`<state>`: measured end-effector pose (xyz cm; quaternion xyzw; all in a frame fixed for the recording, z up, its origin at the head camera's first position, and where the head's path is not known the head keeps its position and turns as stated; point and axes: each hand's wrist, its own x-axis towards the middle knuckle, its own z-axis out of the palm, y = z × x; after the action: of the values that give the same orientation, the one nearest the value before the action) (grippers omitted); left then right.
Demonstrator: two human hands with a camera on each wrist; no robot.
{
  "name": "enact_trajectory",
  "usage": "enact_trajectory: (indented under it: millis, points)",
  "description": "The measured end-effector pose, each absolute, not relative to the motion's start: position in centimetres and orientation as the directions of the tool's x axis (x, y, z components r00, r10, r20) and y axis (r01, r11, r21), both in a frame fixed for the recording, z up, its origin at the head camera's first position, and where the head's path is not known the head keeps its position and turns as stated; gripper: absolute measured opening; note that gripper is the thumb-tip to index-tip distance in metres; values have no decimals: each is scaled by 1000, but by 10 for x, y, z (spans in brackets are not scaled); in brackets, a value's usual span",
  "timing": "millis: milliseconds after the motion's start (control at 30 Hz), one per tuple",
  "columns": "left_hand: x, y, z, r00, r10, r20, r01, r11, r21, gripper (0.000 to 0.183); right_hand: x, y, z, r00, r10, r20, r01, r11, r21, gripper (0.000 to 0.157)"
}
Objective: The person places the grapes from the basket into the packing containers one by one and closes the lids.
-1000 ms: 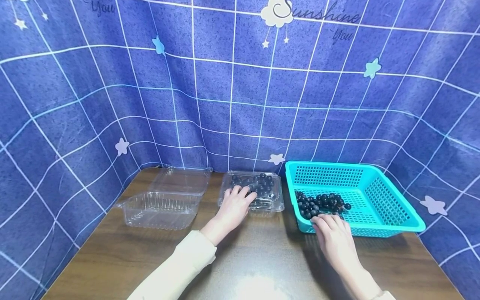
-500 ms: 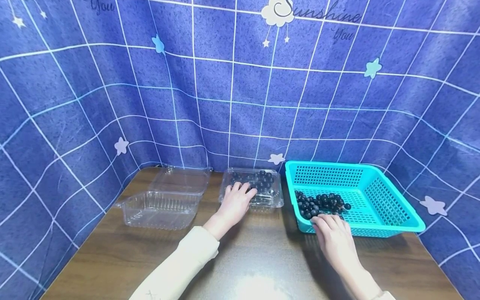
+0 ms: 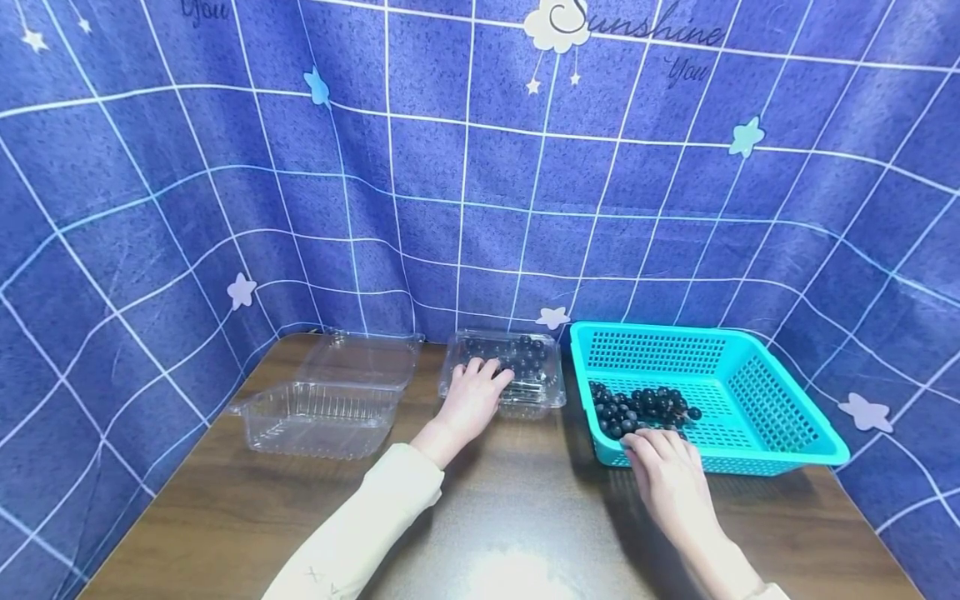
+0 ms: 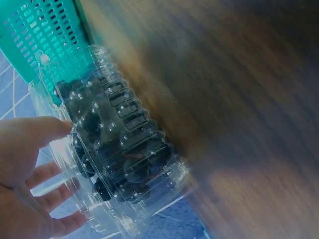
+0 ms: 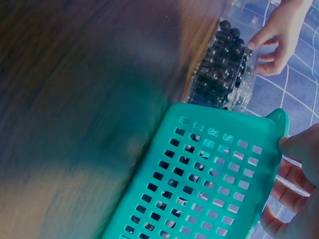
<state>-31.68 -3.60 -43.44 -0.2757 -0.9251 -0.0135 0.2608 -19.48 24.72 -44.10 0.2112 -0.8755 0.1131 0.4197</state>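
Note:
My left hand point(image 3: 474, 402) rests on the lid of a clear plastic clamshell container point(image 3: 553, 379) in the middle of the table. Its fingers lie spread over the lid, and in the left wrist view the thumb touches the container's rim. Dark grapes point(image 4: 137, 172) fill the closed container. To the right, my right hand point(image 3: 667, 471) grips the front rim of a turquoise plastic basket point(image 3: 772, 454) near its left corner. The thumb point(image 5: 294, 144) is outside the rim, with the fingers over it. More dark grapes point(image 3: 652, 404) lie in the basket's left part.
A second clear clamshell container point(image 3: 322, 421) stands at the left with its lid point(image 3: 363, 362) folded back and nothing inside. A blue checked cloth point(image 3: 480, 183) hangs behind and beside the wooden table point(image 3: 480, 517). Container and basket stand side by side near the back edge.
My left hand and the closed container of grapes have shifted slightly back, toward the cloth. The right hand and the basket have stayed in place.

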Motion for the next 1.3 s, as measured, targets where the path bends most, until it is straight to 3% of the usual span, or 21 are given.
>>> enact_trajectory:
  millis: [633, 900, 1300]
  points:
    - [-327, -31, -431, -772, 475, 422, 491, 867, -79, 47, -195, 247, -440, -558, -277, 783, -463, 886, -17, 17]
    - [-321, -35, -422, -783, 499, 370, 517, 854, -57, 41, -195, 247, -440, -552, -279, 786, -465, 885, -12, 17]
    - [-303, -44, -398, -793, 534, 293, 549, 835, -35, 51, -196, 248, -441, -557, -278, 783, -466, 885, -17, 15]
